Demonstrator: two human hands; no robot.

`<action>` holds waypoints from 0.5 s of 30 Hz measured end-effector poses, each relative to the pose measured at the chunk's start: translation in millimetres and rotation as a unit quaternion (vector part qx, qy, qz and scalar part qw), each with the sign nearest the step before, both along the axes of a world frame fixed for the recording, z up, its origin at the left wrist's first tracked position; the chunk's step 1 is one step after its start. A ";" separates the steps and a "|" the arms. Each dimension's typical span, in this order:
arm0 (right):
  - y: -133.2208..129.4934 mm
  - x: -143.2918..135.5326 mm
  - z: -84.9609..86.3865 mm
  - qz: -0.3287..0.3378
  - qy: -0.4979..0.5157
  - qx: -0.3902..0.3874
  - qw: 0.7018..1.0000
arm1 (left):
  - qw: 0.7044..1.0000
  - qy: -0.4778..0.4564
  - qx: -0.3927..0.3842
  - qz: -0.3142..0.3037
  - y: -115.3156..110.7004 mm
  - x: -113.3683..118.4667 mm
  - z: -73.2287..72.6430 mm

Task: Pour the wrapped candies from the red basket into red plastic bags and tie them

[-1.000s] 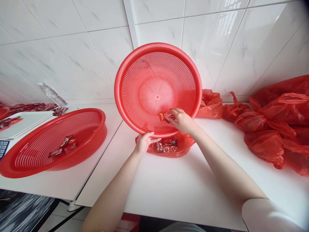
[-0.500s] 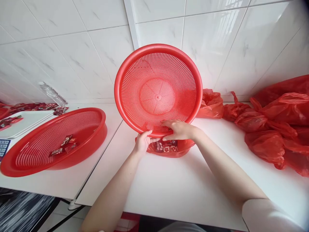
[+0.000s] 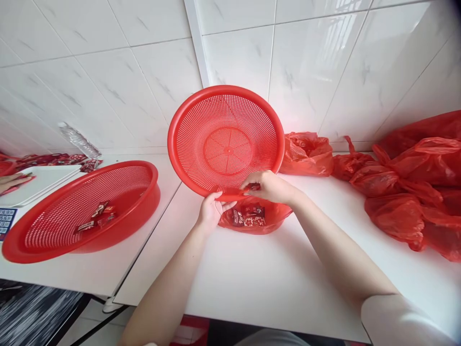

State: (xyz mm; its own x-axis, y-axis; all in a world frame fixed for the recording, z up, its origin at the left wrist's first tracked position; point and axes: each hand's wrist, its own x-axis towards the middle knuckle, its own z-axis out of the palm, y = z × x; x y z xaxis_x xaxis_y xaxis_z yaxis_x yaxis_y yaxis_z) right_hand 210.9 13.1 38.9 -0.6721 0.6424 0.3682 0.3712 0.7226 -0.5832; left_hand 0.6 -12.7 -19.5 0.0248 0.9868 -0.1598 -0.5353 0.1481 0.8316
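Under the tilted basket [image 3: 226, 90], an open bag [image 3: 264, 230] already holds several packets [image 3: 254, 220], while at the basket's lower rim the left hand's [image 3: 210, 212] fingers clasp it and the right hand's [image 3: 271, 186] close on another packet [image 3: 255, 186] outside the bag.

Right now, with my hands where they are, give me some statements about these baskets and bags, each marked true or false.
1. The left hand and right hand are both at the tilted basket's lower rim. True.
2. The open red bag beneath has nothing inside. False: wrapped packets show in it.
3. The left basket is blue. False: it is red.
4. Another person's hand is at the white tray. True.
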 end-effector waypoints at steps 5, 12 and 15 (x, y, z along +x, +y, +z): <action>-9.3 0.7 9.4 0.020 0.005 -0.047 0.999 | 1.000 0.012 0.009 0.003 2.6 -2.0 -0.9; 2.8 -8.3 -13.2 -0.001 -0.052 -0.018 0.998 | 0.998 0.015 0.034 0.044 7.8 -10.5 -1.1; 4.0 -11.0 -17.0 -0.058 -0.030 -0.008 0.998 | 0.998 0.011 0.044 0.046 8.0 -12.3 0.9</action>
